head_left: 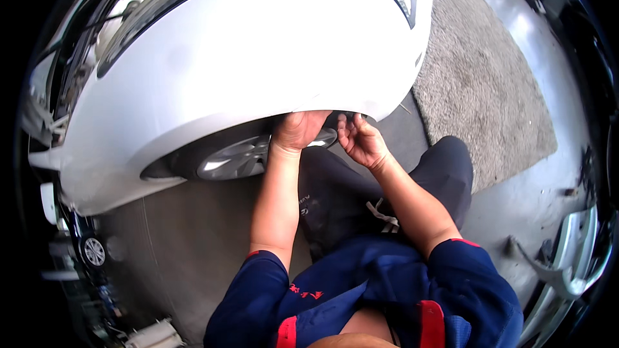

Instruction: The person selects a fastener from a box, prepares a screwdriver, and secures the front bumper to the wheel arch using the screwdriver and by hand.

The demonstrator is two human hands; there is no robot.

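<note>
My left hand point(298, 130) reaches up under the lower edge of the white car body panel point(245, 45), at the wheel arch. Its fingers are hidden behind that edge. Beside it, to the right, my right hand point(364, 143) is at the same arch with its fingers curled in and their tips near the dark underside. Whatever those fingers may pinch is too small to make out. Below the panel, left of my hands and partly behind my left wrist, is the wheel point(235, 156) with its silver spoked rim.
A grey carpet piece point(483, 90) lies on the floor at the right. Farther right stands a silver-grey car part point(570, 264), shaped like a bumper. At the far left are cluttered vehicle parts and a small dark wheel with a silver rim point(94, 251). My bent knees are close under my hands.
</note>
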